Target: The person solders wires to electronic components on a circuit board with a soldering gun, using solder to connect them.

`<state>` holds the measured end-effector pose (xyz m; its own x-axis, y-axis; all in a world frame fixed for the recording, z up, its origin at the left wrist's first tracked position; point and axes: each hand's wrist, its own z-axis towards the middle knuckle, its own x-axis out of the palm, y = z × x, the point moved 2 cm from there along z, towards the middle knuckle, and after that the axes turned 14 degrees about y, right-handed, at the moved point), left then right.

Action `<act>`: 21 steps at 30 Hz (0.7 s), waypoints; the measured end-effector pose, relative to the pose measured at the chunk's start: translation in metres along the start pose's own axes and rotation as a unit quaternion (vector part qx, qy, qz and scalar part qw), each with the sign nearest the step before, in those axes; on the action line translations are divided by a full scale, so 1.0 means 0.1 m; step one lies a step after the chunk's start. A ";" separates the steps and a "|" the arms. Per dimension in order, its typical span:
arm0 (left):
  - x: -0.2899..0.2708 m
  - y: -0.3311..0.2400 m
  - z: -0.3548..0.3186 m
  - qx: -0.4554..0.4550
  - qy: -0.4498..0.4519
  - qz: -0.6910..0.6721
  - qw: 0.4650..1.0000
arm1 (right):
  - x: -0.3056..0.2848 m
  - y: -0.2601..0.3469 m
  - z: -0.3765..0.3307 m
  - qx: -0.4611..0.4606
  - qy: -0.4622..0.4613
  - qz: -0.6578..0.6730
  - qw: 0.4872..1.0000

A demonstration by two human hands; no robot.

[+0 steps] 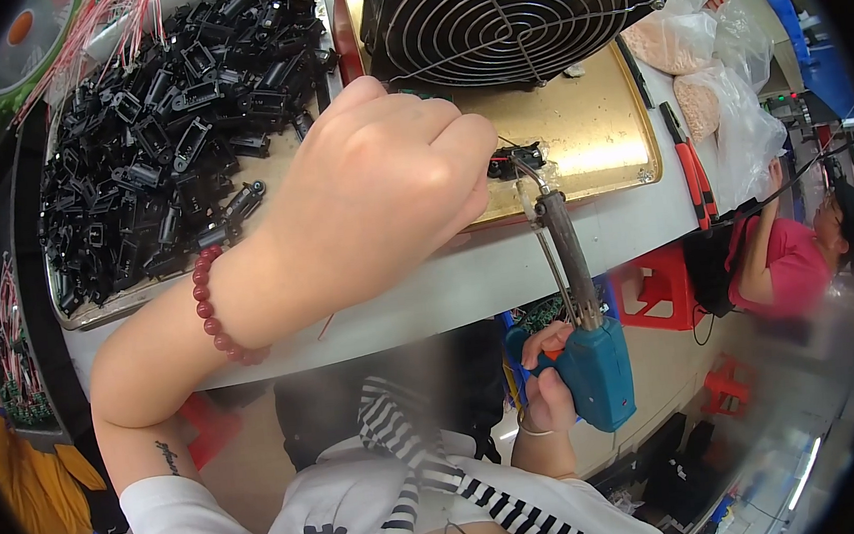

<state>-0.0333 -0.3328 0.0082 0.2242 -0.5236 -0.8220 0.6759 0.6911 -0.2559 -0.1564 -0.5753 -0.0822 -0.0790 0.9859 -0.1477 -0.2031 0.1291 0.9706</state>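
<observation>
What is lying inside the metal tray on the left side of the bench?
The metal tray holds a heap of small black plastic parts. The left hand and wrist cover its right edge, so anything there is hidden.

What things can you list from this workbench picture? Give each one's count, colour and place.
black plastic parts: many, black, heaped at left
small part: one, black, at the iron's tip
soldering gun: one, blue
fan: one, black, top centre
brass-coloured plate: one, under fan
cutters: one, red handles, right of plate
plastic bags: several, clear, top right
bead bracelet: one, dark red, left wrist
left hand: holds the small part
right hand: grips the soldering gun
</observation>
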 end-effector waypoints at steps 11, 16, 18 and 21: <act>0.00 0.00 -0.01 0.001 -0.003 0.000 1.000 | 0.05 0.05 0.01 0.047 -0.009 0.127 0.991; 0.00 0.00 -0.01 -0.001 0.000 -0.002 1.000 | 0.07 0.05 0.04 -0.027 0.039 0.125 0.991; 0.01 0.00 -0.01 0.000 -0.001 -0.001 1.000 | 0.06 0.05 0.04 -0.027 0.031 0.127 0.991; 0.01 0.00 0.00 0.002 -0.004 0.002 1.000 | 0.04 0.06 0.02 -0.010 0.015 0.118 0.993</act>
<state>-0.0329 -0.3330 0.0071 0.2322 -0.5242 -0.8194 0.6781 0.6911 -0.2500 -0.1560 -0.5704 -0.0764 -0.1560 0.9847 0.0782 -0.1943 -0.1083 0.9749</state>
